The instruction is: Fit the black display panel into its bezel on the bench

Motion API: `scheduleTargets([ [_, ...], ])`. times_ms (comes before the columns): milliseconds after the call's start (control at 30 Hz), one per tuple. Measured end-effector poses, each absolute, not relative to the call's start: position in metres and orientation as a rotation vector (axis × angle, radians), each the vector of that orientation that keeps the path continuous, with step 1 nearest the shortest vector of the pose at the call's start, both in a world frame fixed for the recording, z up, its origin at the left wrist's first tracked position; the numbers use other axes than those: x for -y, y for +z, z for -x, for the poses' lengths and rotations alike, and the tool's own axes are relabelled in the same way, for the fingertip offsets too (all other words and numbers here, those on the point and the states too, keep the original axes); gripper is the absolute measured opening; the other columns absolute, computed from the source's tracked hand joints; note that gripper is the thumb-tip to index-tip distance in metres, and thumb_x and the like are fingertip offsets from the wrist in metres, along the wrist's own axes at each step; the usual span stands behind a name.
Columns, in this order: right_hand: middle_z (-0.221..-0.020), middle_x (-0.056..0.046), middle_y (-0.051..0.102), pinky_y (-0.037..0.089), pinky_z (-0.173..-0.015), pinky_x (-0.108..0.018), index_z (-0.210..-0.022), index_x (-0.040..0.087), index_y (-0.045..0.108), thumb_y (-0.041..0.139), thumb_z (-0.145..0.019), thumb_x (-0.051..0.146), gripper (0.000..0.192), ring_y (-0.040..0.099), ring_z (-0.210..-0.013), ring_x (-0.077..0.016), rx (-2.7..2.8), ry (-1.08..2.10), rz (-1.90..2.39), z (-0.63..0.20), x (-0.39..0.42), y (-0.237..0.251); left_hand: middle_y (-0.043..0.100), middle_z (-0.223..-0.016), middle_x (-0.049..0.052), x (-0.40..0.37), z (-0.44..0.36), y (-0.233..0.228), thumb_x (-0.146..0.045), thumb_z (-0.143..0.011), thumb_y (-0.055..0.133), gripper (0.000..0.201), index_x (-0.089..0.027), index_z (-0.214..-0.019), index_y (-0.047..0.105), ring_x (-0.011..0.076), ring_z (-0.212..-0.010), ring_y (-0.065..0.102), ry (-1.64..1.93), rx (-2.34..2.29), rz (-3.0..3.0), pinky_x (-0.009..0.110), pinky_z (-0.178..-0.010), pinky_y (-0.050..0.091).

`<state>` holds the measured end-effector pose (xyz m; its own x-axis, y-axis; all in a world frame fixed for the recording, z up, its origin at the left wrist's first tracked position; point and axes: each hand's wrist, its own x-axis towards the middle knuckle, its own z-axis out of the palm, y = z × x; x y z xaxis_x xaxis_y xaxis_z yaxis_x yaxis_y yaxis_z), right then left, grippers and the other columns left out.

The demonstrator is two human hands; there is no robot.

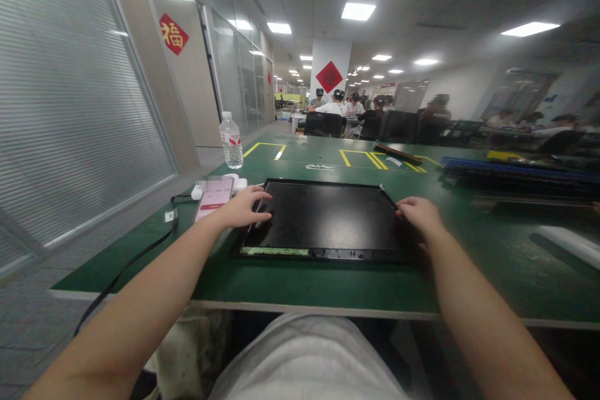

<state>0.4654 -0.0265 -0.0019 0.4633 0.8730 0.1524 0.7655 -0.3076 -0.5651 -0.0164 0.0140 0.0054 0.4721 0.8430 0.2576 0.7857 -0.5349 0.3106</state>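
Note:
A black flat display panel (323, 212) lies in front of me on the green table, a green strip (274, 251) along the left part of its near edge. Over the panel's left edge reaches my left hand (244, 207), thumb and fingers apart, fingertips over the dark face; whether they touch it I cannot tell. At the right edge, my right hand (419, 214) has its thumb and index finger pinched on the frame, its other fingers curled and partly hidden. Close to my left hand lies a phone (214, 199) with a pink screen.
Behind the phone stands a water bottle (231, 140); a white plug (240, 184) and black cable (135, 256) are nearby. Long dark and blue strips (510, 169) lie at right, with a white bar (569, 245). A dark strip (398, 154) lies at the far edge. Several people sit beyond.

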Motion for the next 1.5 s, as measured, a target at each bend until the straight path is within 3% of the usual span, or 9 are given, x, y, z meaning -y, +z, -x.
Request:
scheduleTargets([
  [167,-0.107,-0.006,0.076,0.049,-0.091,-0.032,-0.102,0.022,0.077,0.058,-0.078,0.021,0.031,0.068,-0.102,-0.024,1.507,0.229,2.03,-0.457,0.025,-0.003,0.048,-0.147,0.013,-0.005,0.015,0.012,-0.06,-0.073,0.069,0.066,-0.024,-0.129,0.064,0.0353,-0.138,0.042,0.425,-1.258,-2.64,0.049,-0.115,0.034],
  [433,-0.131,-0.005,0.067,0.043,-0.106,-0.033,-0.126,0.022,0.071,0.055,-0.079,0.015,0.049,0.061,-0.121,-0.0241,1.835,0.362,1.971,-0.455,0.023,-0.012,0.039,-0.157,0.011,0.002,0.019,0.02,-0.054,-0.07,0.077,0.077,-0.03,-0.141,0.054,0.0342,-0.143,0.037,0.228,-1.086,-2.644,0.046,-0.117,0.032],
  [733,-0.133,-0.004,0.066,0.037,-0.112,-0.031,-0.117,0.023,0.075,0.057,-0.079,0.015,0.043,0.057,-0.127,-0.0223,1.852,0.412,1.951,-0.454,0.023,-0.012,0.039,-0.159,0.011,0.005,0.027,0.028,-0.047,-0.062,0.084,0.092,-0.029,-0.145,0.05,0.0349,-0.144,0.038,0.173,-1.023,-2.636,0.045,-0.116,0.033],
  [933,-0.135,-0.005,0.064,0.035,-0.113,-0.031,-0.117,0.021,0.075,0.056,-0.079,0.016,0.042,0.056,-0.129,-0.022,1.861,0.405,1.943,-0.453,0.024,-0.012,0.042,-0.158,0.009,0.008,0.028,0.031,-0.039,-0.063,0.084,0.091,-0.029,-0.146,0.048,0.0315,-0.142,0.041,0.161,-0.973,-2.65,0.039,-0.116,0.033],
  [1500,-0.131,-0.004,0.067,0.038,-0.111,-0.031,-0.113,0.022,0.076,0.057,-0.079,0.015,0.04,0.059,-0.125,-0.0213,1.82,0.424,1.95,-0.451,0.026,-0.008,0.039,-0.159,0.012,0.018,0.019,0.035,-0.024,-0.061,0.082,0.087,-0.027,-0.143,0.052,0.034,-0.143,0.04,0.252,-0.896,-2.663,0.044,-0.117,0.031],
])
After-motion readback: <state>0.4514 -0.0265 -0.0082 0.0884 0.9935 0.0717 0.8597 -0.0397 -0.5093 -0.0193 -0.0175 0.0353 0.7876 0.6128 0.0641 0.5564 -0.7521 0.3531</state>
